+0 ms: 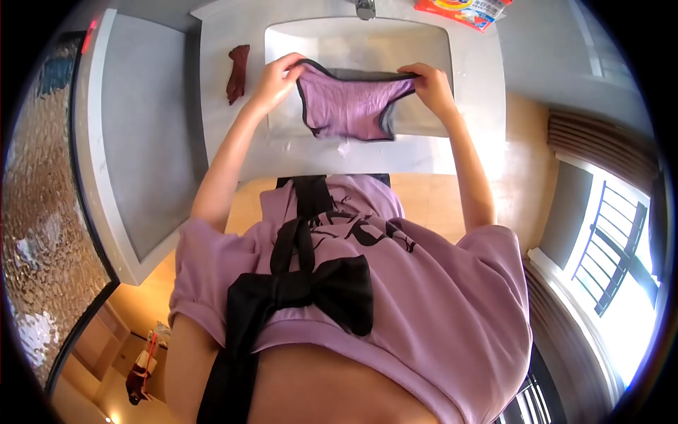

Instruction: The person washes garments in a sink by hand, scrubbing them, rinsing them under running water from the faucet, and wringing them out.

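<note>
Stretched between my two hands is a pair of purple underpants (349,106) with black edging, held up over the front of the white sink (282,39). My left hand (277,78) pinches one upper corner of the waistband. At the opposite corner, my right hand (432,85) grips the band with fingers closed. The cloth looks wrinkled, and its lower right edge is blurred. A dark red-brown bunched cloth (238,74) lies on the counter to the left of the sink.
A metal faucet (365,8) stands at the sink's back edge. An orange-red detergent packet (466,10) lies at the back right of the grey counter (424,155). A grey partition (152,127) rises on the left; a barred window (611,244) is on the right. Another person (141,371) is far behind.
</note>
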The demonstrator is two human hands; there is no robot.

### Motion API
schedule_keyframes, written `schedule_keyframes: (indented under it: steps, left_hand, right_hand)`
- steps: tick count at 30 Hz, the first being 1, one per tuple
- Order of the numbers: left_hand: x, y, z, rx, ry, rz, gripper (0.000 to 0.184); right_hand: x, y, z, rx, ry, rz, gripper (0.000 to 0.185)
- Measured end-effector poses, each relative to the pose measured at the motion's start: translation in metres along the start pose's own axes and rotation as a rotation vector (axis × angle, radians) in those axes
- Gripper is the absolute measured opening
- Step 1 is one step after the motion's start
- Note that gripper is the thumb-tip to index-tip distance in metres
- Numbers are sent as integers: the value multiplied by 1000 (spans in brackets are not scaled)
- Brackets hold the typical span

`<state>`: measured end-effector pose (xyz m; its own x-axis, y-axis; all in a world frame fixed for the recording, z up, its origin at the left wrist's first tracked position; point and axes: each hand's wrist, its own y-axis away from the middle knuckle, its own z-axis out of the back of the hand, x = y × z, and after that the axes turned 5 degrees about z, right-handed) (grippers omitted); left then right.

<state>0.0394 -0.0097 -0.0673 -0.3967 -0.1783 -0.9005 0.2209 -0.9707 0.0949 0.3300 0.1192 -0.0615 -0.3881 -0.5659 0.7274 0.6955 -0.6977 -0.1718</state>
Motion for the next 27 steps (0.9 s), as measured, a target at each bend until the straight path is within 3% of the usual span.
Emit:
schedule_keyframes:
  steps: [2, 3, 5, 9, 11, 13, 14, 15, 16, 19, 21, 23, 24, 27]
  left_hand:
    - [-2, -3, 5, -83, 86, 21, 20]
    - [-1, -1, 6, -81, 86, 28, 20]
    - [1, 3, 4, 189, -150, 79, 20]
    - [-10, 12, 14, -26, 34, 18, 22]
    - [-38, 15, 37, 139, 163, 139, 24]
    - [-44, 15, 55, 164, 448, 171, 29]
    - [-46, 17, 59, 216, 900, 155, 33]
    - [-53, 16, 63, 274, 1332, 284, 40]
    - [-65, 15, 58, 284, 1332, 279, 40]
    - [-110, 16, -3, 214, 230, -176, 38]
    - [-127, 7, -41, 167, -125, -335, 37]
    - [-121, 5, -70, 240, 83, -385, 45]
    - [-116, 6, -79, 263, 153, -397, 48]
    - [-92, 3, -86, 161, -420, -584, 52]
  right_hand:
    - [6, -3, -2, -240, -182, -83, 32]
    - [3, -2, -6, -237, -185, -89, 32]
    - [-4, 0, -12, -4, 157, 5, 33]
    - [8, -7, -2, -237, -214, -120, 29]
    - [23, -10, 10, -187, -315, -167, 28]
    - [45, -16, 24, -110, -503, -120, 27]
    - [60, -21, 33, -57, -596, -167, 26]
    - [70, -29, 40, -63, -589, -163, 26]
    - [79, -36, 45, -27, -601, -133, 25]
    - [82, -59, 37, 13, -576, -188, 23]
    - [39, -73, 12, -27, -465, -284, 25]
    - [13, -81, 4, -7, 19, -257, 28]
    - [6, -83, 2, -29, 36, -220, 27]
    - [16, -97, -2, -183, 68, -126, 23]
